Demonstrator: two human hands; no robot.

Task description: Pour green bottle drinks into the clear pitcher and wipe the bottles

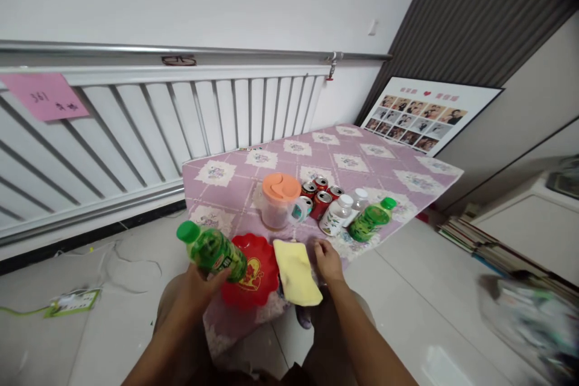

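In the head view, my left hand (204, 283) is wrapped round a green drink bottle (217, 253) with a green cap. The bottle is tilted, its cap to the upper left, over the left part of a red scalloped plate (260, 292). My right hand (328, 260) rests at the table's near edge with its fingers curled in, and I see nothing in them. Just left of it lies a folded yellow cloth (296, 271), beside the plate and reaching over the table edge. Behind the cloth stands a clear pitcher (275, 212) with an orange lid.
Several drink cans (322, 202) stand right of the pitcher. Two white-capped bottles (335, 217) and another green bottle (371, 220) follow further right. A patterned pink tablecloth (312, 160) covers the table. Beyond it are a white radiator (221, 114) and a leaning photo board (414, 111).
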